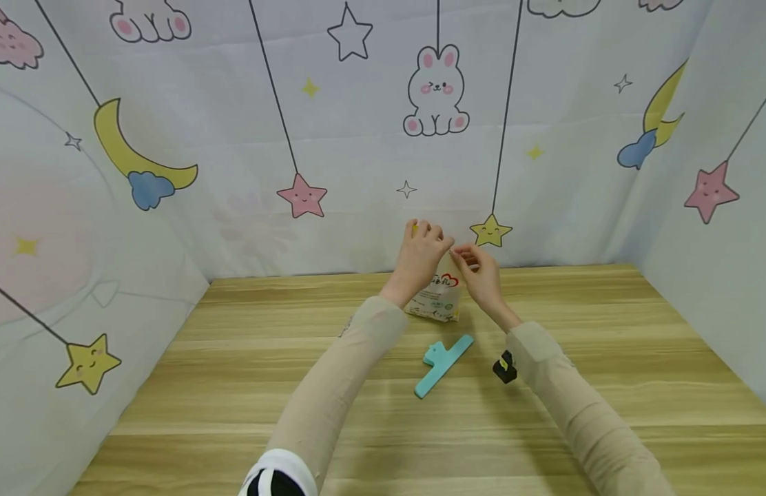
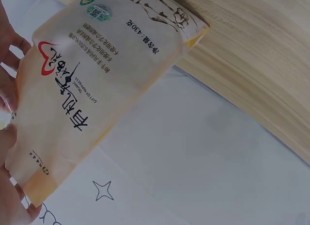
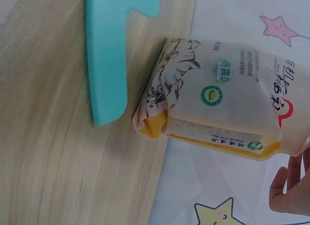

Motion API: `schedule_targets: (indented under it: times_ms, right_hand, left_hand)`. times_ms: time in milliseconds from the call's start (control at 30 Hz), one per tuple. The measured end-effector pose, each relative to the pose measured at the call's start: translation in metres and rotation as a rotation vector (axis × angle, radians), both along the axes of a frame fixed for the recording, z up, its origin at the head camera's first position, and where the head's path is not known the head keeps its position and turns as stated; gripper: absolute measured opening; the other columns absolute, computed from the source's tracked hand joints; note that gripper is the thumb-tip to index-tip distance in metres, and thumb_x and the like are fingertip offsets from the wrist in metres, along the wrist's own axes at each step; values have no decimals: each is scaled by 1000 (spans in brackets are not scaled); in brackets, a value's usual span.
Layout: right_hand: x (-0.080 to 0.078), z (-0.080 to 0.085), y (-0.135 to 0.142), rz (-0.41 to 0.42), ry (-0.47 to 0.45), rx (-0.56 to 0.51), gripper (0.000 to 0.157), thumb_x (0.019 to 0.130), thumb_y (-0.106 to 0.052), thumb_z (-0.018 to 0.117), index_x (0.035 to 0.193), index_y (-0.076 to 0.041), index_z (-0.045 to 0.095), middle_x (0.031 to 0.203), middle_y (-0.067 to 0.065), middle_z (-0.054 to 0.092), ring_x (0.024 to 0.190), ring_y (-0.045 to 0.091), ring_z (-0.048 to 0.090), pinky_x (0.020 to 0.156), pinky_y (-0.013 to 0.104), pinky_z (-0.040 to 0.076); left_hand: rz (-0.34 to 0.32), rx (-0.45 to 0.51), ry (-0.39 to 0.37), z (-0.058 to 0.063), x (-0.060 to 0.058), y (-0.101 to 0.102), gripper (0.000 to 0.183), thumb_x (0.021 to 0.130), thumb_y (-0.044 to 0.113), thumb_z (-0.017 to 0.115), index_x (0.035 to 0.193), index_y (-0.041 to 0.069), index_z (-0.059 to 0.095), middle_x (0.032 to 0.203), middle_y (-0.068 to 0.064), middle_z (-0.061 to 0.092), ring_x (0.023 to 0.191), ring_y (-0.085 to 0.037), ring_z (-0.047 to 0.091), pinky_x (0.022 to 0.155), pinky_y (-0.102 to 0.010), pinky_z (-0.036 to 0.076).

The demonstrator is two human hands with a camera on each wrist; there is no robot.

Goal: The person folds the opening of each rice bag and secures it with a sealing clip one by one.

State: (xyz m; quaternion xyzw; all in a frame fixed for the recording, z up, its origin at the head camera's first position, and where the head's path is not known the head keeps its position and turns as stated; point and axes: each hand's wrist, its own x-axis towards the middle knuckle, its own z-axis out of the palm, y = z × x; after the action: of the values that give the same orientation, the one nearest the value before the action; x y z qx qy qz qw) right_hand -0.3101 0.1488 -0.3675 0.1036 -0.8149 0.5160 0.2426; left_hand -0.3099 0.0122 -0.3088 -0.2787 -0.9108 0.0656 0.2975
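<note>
Pinching a boxy matte bag (image 1: 435, 303), left fingers (image 1: 435, 233), right fingers (image 1: 467, 252) clamped on it, smooth turquoise clip (image 1: 443, 366)

You wear matching beige long sleeves — the left sleeve (image 1: 333, 386) and right sleeve (image 1: 587, 413) creased, with broad plain cuffs (image 1: 380, 322) — and a rounded white-and-black piece (image 1: 299, 472) overlaps the left one.

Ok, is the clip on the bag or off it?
Off: the clip lies flat on the table, and the right wrist view shows bare wood between it and the bag.
</note>
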Motion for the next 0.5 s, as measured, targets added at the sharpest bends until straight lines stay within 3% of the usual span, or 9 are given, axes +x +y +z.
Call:
schedule_targets:
  times_ms: [267, 500]
  right_hand:
    - [1, -4, 4, 0, 53, 46, 20, 88, -21, 55, 95, -3, 61, 91, 16, 64, 79, 26, 57, 67, 32, 45]
    - [2, -6, 7, -6, 77, 85, 19, 88, -22, 56, 93, -4, 62, 93, 14, 64, 78, 24, 58, 67, 32, 46]
  left_hand:
    - [15, -13, -3, 1, 2, 1, 29, 85, 12, 57, 109, 29, 61, 106, 5, 60, 106, -17, 49, 101, -43, 28]
    - [43, -31, 0, 3, 3, -1, 33, 84, 11, 58, 111, 30, 59, 108, 5, 58, 108, -19, 48, 99, -51, 29]
